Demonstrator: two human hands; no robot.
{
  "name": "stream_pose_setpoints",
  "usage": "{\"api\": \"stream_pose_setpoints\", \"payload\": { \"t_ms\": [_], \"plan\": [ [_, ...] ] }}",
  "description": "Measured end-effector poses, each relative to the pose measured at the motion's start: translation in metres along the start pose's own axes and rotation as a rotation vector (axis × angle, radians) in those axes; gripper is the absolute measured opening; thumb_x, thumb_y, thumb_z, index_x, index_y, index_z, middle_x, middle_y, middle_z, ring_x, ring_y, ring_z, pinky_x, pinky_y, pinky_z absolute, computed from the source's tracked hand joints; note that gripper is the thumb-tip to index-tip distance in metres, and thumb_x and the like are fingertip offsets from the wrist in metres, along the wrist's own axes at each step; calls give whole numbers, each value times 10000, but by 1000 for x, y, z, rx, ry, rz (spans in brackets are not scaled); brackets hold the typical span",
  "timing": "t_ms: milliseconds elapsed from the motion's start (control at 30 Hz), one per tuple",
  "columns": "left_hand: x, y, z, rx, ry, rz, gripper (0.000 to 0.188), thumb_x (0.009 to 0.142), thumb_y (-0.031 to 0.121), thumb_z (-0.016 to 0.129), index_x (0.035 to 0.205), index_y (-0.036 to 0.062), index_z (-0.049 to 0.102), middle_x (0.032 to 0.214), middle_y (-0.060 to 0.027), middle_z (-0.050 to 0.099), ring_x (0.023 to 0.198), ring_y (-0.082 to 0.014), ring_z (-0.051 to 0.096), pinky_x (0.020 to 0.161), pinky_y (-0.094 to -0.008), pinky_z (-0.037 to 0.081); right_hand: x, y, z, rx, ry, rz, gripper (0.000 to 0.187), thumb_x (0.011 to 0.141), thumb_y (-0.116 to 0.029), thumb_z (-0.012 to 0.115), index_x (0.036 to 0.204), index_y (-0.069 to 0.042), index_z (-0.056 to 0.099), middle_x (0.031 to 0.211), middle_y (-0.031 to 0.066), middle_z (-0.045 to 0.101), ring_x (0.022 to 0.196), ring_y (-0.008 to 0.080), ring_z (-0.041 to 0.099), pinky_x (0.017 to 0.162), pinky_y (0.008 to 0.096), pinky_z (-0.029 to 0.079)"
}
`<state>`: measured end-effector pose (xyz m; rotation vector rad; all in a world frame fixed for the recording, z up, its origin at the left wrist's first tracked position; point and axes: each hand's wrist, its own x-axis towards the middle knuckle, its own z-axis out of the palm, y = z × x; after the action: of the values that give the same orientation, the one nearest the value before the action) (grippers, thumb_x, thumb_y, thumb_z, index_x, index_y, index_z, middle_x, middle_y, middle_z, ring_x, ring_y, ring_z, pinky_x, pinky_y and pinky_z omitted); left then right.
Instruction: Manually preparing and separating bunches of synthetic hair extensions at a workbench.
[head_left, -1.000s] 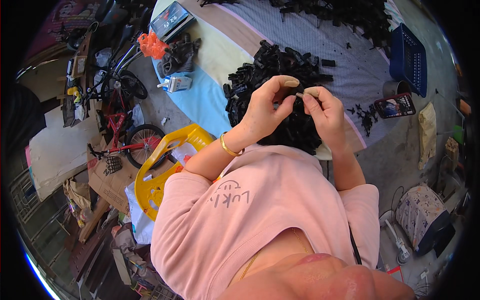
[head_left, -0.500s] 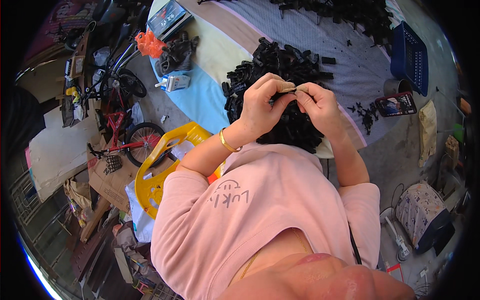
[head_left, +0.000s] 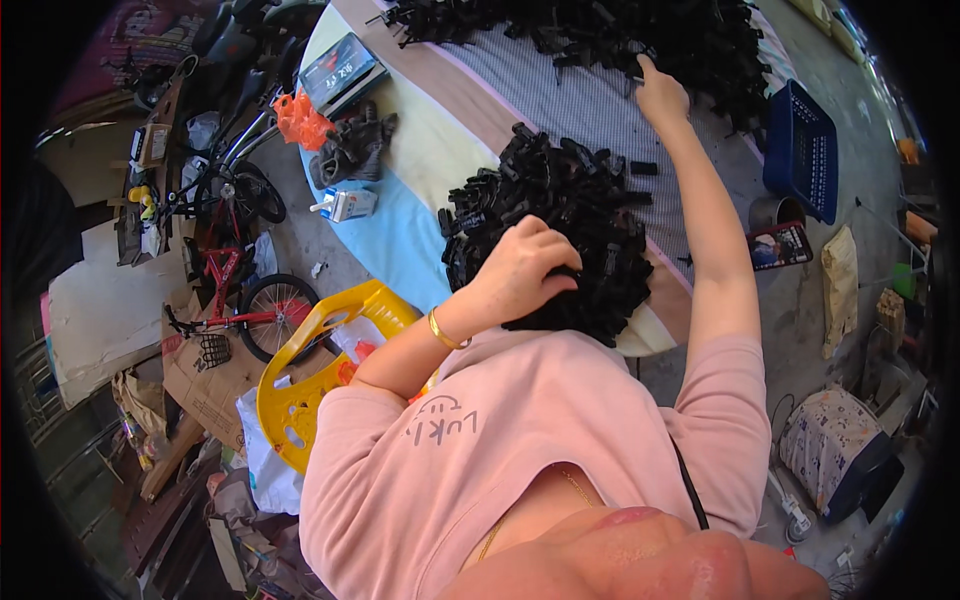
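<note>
Below the near heap of small black plastic parts (head_left: 600, 235), my left hand (head_left: 527, 265) rests with its fingers curled in. Something dark shows between thumb and forefinger, but it blends with the heap and I cannot make it out. My right hand (head_left: 662, 97) is stretched far forward, its forefinger extended to the edge of the larger far heap of black parts (head_left: 690, 45). No held piece is visible in it. A single black part (head_left: 643, 168) lies apart on the checked cloth (head_left: 600, 100), between the heaps.
A blue plastic basket (head_left: 800, 150), a metal cup (head_left: 768, 212) and a phone (head_left: 782, 246) sit right. On the left are a box (head_left: 342, 72), orange bag (head_left: 302, 120), dark gloves (head_left: 355, 145) and a drink carton (head_left: 350, 204). A yellow chair (head_left: 280, 405) stands beside my left arm.
My hands were together over the near heap, pinching something small. The right has since reached forward to the far heap; the left has lowered slightly. My forearm now covers the loose bits near the phone.
</note>
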<state>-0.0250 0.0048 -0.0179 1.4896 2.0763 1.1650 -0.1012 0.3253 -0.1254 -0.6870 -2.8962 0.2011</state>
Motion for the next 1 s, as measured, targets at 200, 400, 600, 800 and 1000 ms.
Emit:
{"api": "stream_pose_setpoints", "payload": {
  "t_ms": [200,400,600,800,1000],
  "plan": [
    [1,0,-11,-109,32,-14,245,705,111,701,931,63,620,1004,-59,595,908,-210,528,805,-310,433,13,32,33,-188,-42,-117,286,736,-100,538,1017,-81,590,830,165,632,769,327,620,665,420,495],
    [15,-42,-11,-1085,276,-531,417,881,156,532,1245,-5,408,1175,-120,505,1034,-208,539,889,-298,431,-53,-17,-40,239,170,-408,248,731,-142,623,966,-66,599,766,100,627,632,241,614,571,331,488],
    [41,-55,-27,-1516,-157,-404,614,874,292,544,1319,-43,287,1289,-163,407,1124,-284,489,960,-370,393,-130,-71,-112,867,-7,-727,300,652,25,677,941,-23,609,683,77,573,563,173,574,500,259,449],
    [27,-49,-23,-1591,-482,-336,797,745,300,696,1314,-70,279,1221,-196,469,1014,-327,569,869,-371,474,-158,-66,-136,832,-73,-869,287,653,-17,696,927,-8,611,642,68,535,529,200,537,468,284,423],
    [21,-26,-31,-1429,-396,-478,583,746,127,684,1225,-38,395,1106,-166,552,912,-256,618,802,-321,507,-176,-78,-141,769,34,-759,292,656,-4,690,939,-15,617,630,50,521,532,185,520,483,273,421]
  ]
}}
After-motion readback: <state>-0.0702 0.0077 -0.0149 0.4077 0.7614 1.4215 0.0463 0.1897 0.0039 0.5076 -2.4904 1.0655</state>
